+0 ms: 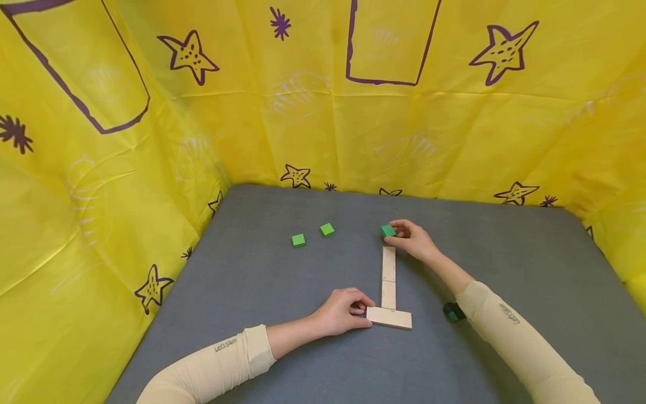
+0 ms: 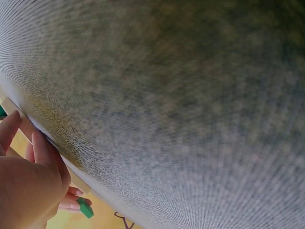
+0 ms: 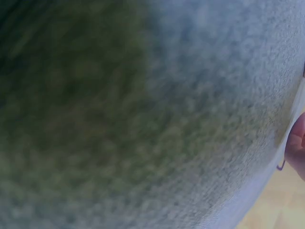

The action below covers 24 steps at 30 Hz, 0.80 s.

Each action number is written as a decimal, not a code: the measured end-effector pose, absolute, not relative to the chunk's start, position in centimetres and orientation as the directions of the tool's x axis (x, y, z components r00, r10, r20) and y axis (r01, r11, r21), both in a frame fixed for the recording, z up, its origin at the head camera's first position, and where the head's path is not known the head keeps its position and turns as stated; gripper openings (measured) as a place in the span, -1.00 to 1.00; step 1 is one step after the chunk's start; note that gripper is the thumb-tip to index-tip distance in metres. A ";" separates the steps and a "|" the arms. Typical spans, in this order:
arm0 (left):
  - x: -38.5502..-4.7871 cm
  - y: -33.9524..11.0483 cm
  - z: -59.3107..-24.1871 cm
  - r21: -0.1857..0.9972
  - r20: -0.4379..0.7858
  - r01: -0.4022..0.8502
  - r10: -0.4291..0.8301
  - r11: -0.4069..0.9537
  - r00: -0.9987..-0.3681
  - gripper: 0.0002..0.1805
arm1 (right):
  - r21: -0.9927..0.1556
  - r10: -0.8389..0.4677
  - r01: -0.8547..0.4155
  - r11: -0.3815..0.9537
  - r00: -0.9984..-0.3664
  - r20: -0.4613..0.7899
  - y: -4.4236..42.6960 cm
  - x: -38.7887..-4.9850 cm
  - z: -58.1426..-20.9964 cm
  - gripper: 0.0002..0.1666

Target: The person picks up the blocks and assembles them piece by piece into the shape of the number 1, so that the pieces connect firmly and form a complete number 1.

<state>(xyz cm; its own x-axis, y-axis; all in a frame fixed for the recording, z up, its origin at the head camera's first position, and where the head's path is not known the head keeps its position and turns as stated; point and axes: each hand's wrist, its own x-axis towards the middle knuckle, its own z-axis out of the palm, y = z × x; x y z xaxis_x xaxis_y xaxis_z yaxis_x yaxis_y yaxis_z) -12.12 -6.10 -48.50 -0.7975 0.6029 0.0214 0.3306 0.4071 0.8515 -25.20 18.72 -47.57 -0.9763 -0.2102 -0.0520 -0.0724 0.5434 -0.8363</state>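
In the head view, my left hand [image 1: 344, 312] grips the left end of a flat wooden block [image 1: 390, 317] lying crosswise. Two more wooden pieces [image 1: 388, 294] [image 1: 388, 264] lie end to end, running away from it in a line. Past their far end, my right hand [image 1: 415, 240] pinches a dark green block [image 1: 388, 230] between thumb and fingers. The left wrist view shows my left hand [image 2: 35, 176] on a wooden block, with the green block [image 2: 86, 208] in the other hand beyond. Only part of my right hand [image 3: 296, 148] shows in the right wrist view.
Two light green blocks [image 1: 299, 240] [image 1: 327, 230] lie at the back left of the grey table [image 1: 242, 269]. A dark object with a green part [image 1: 453, 312] is beside my right sleeve. Yellow patterned cloth [image 1: 303, 129] stands behind and to the left.
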 end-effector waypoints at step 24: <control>-12.1 -6.1 -48.3 0.845 0.023 0.337 0.602 0.415 -0.798 -0.72 | -0.787 -0.267 -0.128 0.604 -0.962 -0.048 19.7 -25.5 -48.0 -0.41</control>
<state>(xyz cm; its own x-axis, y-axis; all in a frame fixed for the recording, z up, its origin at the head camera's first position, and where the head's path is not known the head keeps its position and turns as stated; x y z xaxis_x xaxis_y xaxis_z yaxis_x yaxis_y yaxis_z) -12.06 -6.06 -48.27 -0.7985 0.6016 0.0232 0.3371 0.4149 0.8451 -25.48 19.68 -48.03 -0.9624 -0.2672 -0.0481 -0.1284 0.6040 -0.7866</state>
